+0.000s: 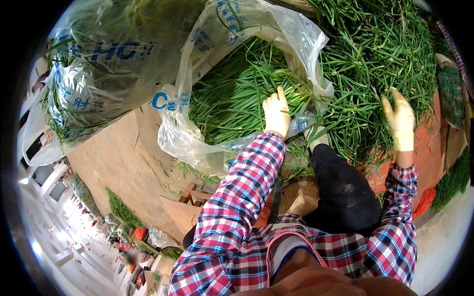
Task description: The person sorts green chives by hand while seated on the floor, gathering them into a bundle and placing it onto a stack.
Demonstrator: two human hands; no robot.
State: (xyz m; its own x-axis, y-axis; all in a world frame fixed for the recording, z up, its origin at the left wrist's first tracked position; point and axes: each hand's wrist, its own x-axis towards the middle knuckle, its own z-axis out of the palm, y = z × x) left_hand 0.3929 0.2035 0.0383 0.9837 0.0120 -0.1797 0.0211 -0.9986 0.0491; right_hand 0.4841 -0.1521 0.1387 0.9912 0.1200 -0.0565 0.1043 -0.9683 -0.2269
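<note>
My left hand (277,114), in a pale glove, rests over long green leafy stalks (232,98) inside a clear plastic bag (195,148). Its thumb stands apart from the bent fingers, and nothing shows gripped in it. The bag's mouth is spread wide, and the stalks lie mostly lengthwise across it. To the right, my right hand (401,118), gloved the same way, is at the edge of a big loose heap of green stalks (375,64). Thumb and fingers are apart there, with no stalk visibly held. The undersides of both hands are hidden.
Another filled clear bag (133,64) stands at the left. Beneath the heap shows an orange-red surface (428,143). A small wooden stool (190,195) is near my left elbow. Farther left lie a bunch of greens (122,207) and other goods on the brown floor (118,153).
</note>
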